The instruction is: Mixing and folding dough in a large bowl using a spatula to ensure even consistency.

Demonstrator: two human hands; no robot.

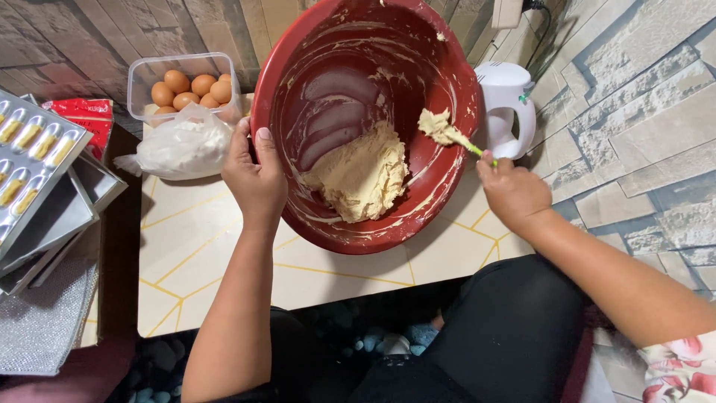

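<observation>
- The left hand [256,175] grips the rim of the bowl [447,82]. Its thumb is inside the rim and its fingers are closed round the outside.
- The bowl is big and red. It is tipped up, so its open side faces the camera. Its low edge rests on the table [224,254].
- The right hand [511,190] is closed tight round the handle of a spatula [455,134]. The hand is just outside the bowl's right edge.
- The spatula reaches over the rim into the bowl. A lump of dough sits on its tip.
- One big heap of dough [365,175] lies low in the bowl, near the middle. The spatula tip is close to it, up and to the right.
- One white mixer [507,104] stands right by the bowl's right side, next to the stone wall. There is little room there.
- One clear box [142,75] of brown eggs [190,89] sits at the table's back left corner. I can count about seven eggs; more may be hidden.
- One white bag [183,145] lies in front of the box, just left of the left hand.
- The table's front part is bare, between the bowl and its near edge.
- A stack of metal trays [52,194] sits off the table's left edge. I cannot tell how many.
</observation>
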